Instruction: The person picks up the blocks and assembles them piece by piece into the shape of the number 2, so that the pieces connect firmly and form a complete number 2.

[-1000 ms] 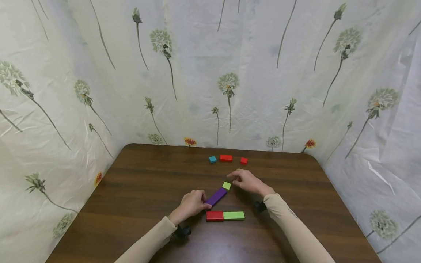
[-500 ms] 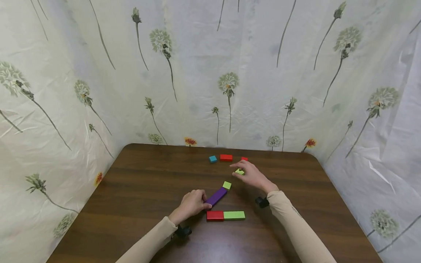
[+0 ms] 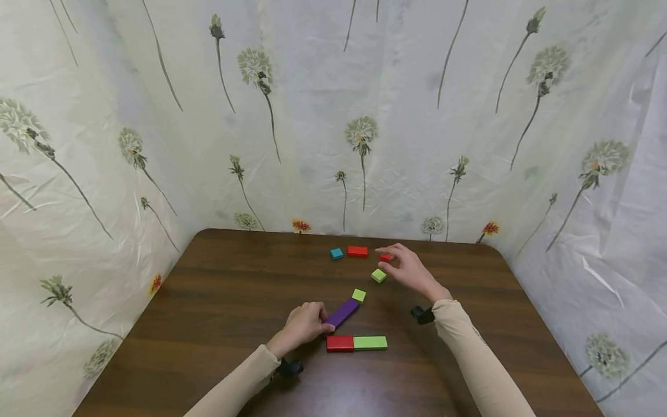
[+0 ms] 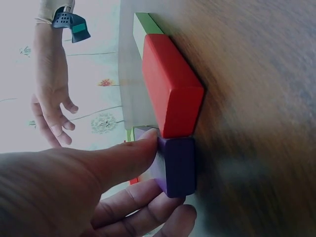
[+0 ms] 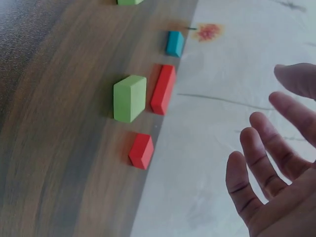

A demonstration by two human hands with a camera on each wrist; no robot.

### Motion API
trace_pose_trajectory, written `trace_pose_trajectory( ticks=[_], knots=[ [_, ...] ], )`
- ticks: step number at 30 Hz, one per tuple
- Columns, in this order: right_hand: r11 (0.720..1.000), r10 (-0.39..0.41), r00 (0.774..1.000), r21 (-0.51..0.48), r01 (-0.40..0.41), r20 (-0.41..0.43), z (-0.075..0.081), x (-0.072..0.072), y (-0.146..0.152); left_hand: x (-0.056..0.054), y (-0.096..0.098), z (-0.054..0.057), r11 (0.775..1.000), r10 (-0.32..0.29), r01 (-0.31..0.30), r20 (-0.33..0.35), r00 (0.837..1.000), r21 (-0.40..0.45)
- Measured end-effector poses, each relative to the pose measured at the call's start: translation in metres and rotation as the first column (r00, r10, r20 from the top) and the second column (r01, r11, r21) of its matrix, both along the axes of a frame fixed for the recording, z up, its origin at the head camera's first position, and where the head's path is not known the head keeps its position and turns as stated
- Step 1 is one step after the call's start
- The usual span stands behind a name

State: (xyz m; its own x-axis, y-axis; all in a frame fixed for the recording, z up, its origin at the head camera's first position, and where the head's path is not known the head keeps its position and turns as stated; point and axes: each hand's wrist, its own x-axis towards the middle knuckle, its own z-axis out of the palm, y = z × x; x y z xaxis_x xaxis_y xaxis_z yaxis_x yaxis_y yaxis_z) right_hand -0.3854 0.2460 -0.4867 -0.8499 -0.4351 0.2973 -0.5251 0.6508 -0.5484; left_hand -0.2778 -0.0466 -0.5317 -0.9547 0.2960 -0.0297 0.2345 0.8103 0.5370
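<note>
My left hand pinches the near end of a long purple block between thumb and fingers. This block lies slanted, and a small green block sits at its far end. In the left wrist view, the purple block's end is right at the corner of a red block. My right hand is above the table with nothing in it, fingers apart and loosely bent. It partly covers a small red block; a second green block lies just in front of its thumb.
A longer green block lies end to end with the near red block, in front of the purple one. Toward the back edge of the brown table are a blue block and a red block. A flower-patterned curtain surrounds the table.
My right hand has moved back and to the right, off the second green block and over toward the small red one. My left hand stays on the purple block.
</note>
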Motion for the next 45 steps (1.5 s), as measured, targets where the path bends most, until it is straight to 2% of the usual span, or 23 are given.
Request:
trace_pose_trajectory(
  ticks=[19,24,35,45],
  knots=[
    [0.993,-0.101,0.995,-0.069,0.1,-0.014,-0.012,-0.011,0.014,-0.001,-0.001,0.0,1.0,-0.003,0.003,0.007,1.0,0.005],
    [0.989,-0.119,0.993,-0.086,0.12,0.014,-0.018,-0.013,0.016,-0.003,-0.001,-0.001,1.0,-0.005,0.005,0.0,1.0,0.003],
    [0.986,-0.15,0.983,-0.064,0.157,0.104,-0.043,-0.02,0.016,-0.003,-0.002,-0.001,1.0,-0.003,0.003,0.012,1.0,-0.007],
    [0.985,-0.161,0.972,-0.04,0.17,0.172,-0.048,-0.02,0.01,-0.002,-0.002,0.001,1.0,-0.006,0.006,0.012,1.0,0.005]
  ],
)
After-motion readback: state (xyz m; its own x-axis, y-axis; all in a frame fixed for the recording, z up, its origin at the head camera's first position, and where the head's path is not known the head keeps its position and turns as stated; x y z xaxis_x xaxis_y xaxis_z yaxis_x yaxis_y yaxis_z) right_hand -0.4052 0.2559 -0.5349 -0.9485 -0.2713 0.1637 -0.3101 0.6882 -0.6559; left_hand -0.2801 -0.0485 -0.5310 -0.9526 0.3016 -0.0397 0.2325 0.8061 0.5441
